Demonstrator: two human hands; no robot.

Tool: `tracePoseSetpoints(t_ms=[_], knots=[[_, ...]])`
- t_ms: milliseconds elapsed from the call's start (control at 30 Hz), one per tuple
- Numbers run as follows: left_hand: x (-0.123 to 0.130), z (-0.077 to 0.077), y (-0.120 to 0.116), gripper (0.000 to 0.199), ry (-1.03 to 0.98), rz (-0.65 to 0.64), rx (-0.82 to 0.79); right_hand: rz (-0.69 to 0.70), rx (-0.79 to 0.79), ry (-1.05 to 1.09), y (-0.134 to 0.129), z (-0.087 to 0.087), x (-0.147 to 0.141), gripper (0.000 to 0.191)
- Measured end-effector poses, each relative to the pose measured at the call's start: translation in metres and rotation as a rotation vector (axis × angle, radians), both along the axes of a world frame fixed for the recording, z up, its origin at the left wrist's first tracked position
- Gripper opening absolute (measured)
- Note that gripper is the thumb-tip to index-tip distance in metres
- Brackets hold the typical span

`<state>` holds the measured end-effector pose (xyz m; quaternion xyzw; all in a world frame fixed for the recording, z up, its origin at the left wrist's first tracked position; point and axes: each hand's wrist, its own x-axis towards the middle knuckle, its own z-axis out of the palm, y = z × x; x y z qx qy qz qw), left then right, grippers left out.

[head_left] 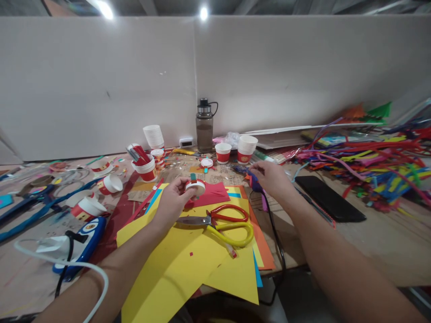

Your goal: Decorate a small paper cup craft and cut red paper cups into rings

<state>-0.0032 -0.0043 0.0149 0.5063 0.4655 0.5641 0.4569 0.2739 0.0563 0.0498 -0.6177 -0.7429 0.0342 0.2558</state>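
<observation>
My left hand [175, 197] pinches a short, round paper-cup piece [196, 187] with a red and white side and a small teal paper tab on top. My right hand [271, 179] is closed at a blue glue gun [256, 184] with a black cord; the fingers partly hide it. Below the hands, scissors [210, 220] with one red and one yellow handle lie on yellow paper sheets [168, 269]. A piece of red paper [212, 193] lies just behind the cup piece.
Behind stand a water bottle [204, 128], a red-and-white cup [223, 153] and stacked cups [247, 150]. On the right lie a black phone [328, 197] and a heap of coloured pipe cleaners [377, 157]. A blue power strip [92, 242] with a white cable is at left.
</observation>
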Motion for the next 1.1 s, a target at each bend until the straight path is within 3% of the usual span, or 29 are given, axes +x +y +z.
tracePoseSetpoints(t_ms=[200,467,700,867,1100], knots=[[0.001,0.001,-0.001,0.032,0.002,-0.004,-0.019,-0.099,-0.068,-0.335,0.006,-0.008,0.002,0.020],[0.001,0.001,-0.001,0.035,0.011,-0.001,-0.015,-0.116,-0.136,-0.503,0.013,-0.010,-0.005,0.025],[0.002,0.005,-0.004,0.033,0.021,-0.001,-0.017,-0.073,-0.132,-0.528,0.020,-0.017,-0.007,0.024],[0.001,0.005,-0.003,0.033,0.031,-0.016,-0.012,-0.064,-0.109,-0.471,0.022,-0.008,-0.004,0.023],[0.002,0.007,-0.005,0.032,0.039,-0.010,-0.009,-0.031,-0.085,-0.497,-0.001,0.000,-0.006,0.020]])
